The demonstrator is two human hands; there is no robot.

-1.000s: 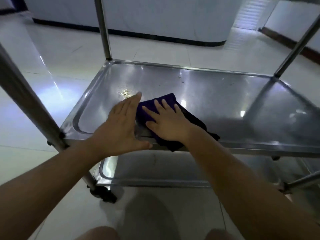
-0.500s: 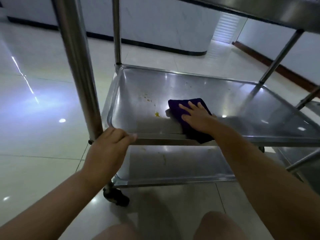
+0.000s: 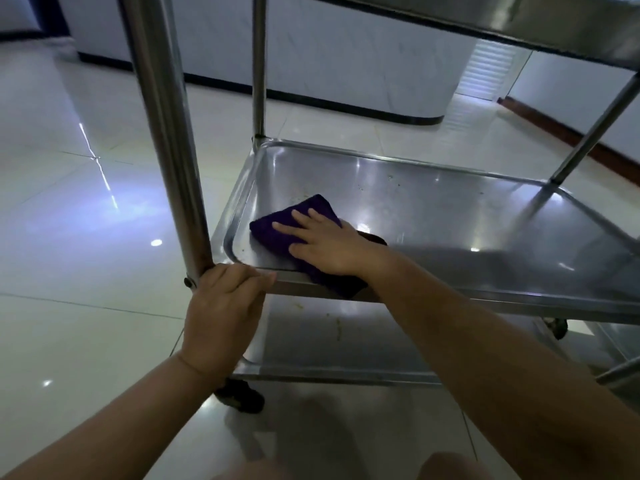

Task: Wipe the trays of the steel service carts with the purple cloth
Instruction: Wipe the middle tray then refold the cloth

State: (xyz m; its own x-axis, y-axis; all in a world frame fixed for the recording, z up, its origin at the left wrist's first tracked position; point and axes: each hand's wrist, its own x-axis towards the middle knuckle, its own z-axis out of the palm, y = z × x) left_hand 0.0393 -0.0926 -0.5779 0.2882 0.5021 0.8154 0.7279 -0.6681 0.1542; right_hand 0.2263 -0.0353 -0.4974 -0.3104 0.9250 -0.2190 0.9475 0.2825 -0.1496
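Right hand (image 3: 329,244): fingers straight, flat, pressing the purple cloth (image 3: 277,225)
Left hand (image 3: 221,306): fingers curled over the middle tray (image 3: 450,216) near-left corner rim, beside the post (image 3: 166,133)
Cloth: near-left tray corner, long axis diagonal, near end draped over the front rim

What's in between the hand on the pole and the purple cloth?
In the head view, only the bare steel corner of the middle tray lies between the left hand at the pole's base and the purple cloth.
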